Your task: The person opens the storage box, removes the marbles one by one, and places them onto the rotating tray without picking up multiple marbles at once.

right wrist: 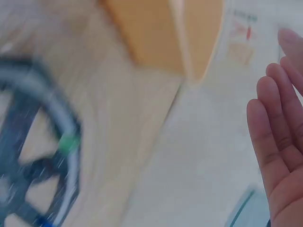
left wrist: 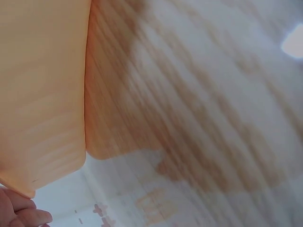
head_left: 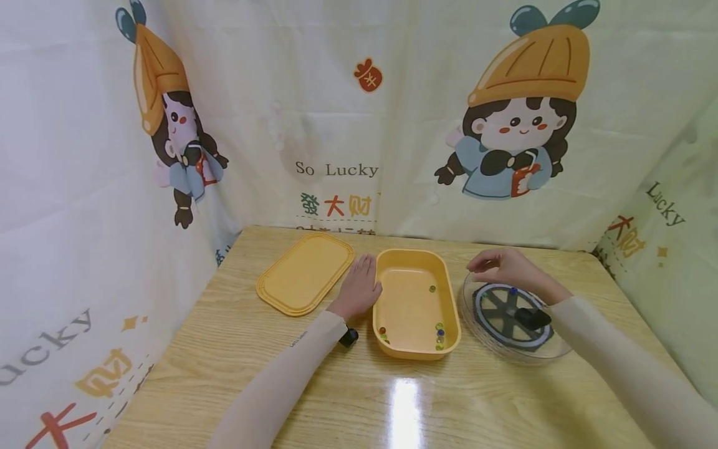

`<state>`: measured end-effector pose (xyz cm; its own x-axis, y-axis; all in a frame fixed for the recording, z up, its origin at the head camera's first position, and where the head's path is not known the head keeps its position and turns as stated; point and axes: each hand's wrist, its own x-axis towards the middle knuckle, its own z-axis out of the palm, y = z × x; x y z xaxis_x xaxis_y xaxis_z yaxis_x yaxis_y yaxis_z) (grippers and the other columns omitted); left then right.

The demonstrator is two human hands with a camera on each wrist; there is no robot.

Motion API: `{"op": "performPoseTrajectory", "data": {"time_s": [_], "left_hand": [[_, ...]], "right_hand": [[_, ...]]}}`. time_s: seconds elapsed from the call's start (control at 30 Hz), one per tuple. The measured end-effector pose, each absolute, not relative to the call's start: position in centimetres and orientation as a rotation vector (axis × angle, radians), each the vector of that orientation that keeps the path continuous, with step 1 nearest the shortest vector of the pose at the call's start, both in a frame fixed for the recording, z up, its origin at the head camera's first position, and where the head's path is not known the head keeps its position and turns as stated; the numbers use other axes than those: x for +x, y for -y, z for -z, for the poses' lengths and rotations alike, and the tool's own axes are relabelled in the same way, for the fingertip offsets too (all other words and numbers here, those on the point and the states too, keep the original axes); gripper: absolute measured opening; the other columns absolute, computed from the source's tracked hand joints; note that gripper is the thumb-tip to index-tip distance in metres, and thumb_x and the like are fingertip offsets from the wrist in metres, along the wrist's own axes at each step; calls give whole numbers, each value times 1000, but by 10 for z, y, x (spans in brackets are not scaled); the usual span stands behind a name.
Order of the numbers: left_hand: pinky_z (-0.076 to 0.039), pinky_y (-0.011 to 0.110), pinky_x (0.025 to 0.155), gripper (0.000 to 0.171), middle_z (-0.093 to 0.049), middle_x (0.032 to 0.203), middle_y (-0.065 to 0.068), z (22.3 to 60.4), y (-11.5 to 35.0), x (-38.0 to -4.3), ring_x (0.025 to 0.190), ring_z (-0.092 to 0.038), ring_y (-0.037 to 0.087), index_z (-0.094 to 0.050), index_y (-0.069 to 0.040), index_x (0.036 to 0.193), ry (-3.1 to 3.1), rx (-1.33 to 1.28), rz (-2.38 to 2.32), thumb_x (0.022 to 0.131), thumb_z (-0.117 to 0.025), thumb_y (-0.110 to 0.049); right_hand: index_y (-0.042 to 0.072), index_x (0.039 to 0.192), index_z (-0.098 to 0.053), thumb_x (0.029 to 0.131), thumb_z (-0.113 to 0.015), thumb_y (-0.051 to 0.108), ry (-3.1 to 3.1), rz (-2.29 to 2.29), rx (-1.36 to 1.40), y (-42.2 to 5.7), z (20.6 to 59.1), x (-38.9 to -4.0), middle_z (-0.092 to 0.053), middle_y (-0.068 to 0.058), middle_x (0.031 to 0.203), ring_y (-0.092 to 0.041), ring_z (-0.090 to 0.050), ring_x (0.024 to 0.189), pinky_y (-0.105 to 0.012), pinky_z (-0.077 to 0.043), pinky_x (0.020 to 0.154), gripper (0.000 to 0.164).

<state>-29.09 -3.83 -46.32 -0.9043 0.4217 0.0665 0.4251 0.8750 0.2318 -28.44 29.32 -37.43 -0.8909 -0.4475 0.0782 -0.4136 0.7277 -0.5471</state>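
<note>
My left hand (head_left: 359,285) rests along the left rim of a yellow rectangular container (head_left: 412,299), its fingers straight. Inside the container lie several glass marbles, among them a blue marble (head_left: 440,333) and a brown one (head_left: 382,330). To the right, my right hand (head_left: 505,269) hovers over the far rim of a clear round dish (head_left: 546,355). Its fingers point left, with the thumb near the index finger and no object showing between them. A dark spoked wheel (head_left: 489,307) sits in the dish, with a green marble (right wrist: 69,143) and a blue marble (head_left: 513,290) on it.
A flat yellow lid (head_left: 305,272) lies on the wooden table (head_left: 325,399) left of the container. Printed curtains (head_left: 404,125) rise behind the table and at both sides. Black wrist cameras sit on both wrists, the right one (head_left: 533,318) overlapping the dish in the head view.
</note>
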Motion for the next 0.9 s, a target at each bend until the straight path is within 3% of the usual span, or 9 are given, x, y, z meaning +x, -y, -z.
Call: {"op": "performPoseTrajectory", "data": {"time_s": [0.27,0.47,0.6,0.9], "left_hand": [[-11,42,120,62,-19,156,20,466,40,-293,146,-14,30,-14,5,148,3018,-683,394,101,-35,-28],[-12,41,120,61,-21,155,20,467,40,-294,146,-17,31,-16,6,148,3013,-668,368,100,-35,-28],[-12,41,120,62,-22,155,19,467,39,-294,146,-17,30,-17,6,148,3008,-654,345,100,-37,-28],[-13,41,120,62,-23,154,20,466,40,-294,145,-19,31,-18,7,147,2998,-661,369,100,-37,-27]], "right_hand": [[6,95,-72,80,-73,12,-2620,920,-914,-231,364,-279,-71,-8,94,-12,-65,84,-36,-56,81,16],[6,93,-72,80,-73,11,-2460,958,-1035,-195,374,-280,-72,-8,91,-9,-64,80,-32,-56,78,14],[3,93,-72,80,-72,5,-2363,972,-1150,-178,386,-287,-71,-15,91,-11,-66,79,-31,-56,77,13],[-9,94,-70,78,-71,-1,-2204,962,-1219,-151,408,-296,-70,-24,91,-30,-69,84,-31,-57,78,18]]}}
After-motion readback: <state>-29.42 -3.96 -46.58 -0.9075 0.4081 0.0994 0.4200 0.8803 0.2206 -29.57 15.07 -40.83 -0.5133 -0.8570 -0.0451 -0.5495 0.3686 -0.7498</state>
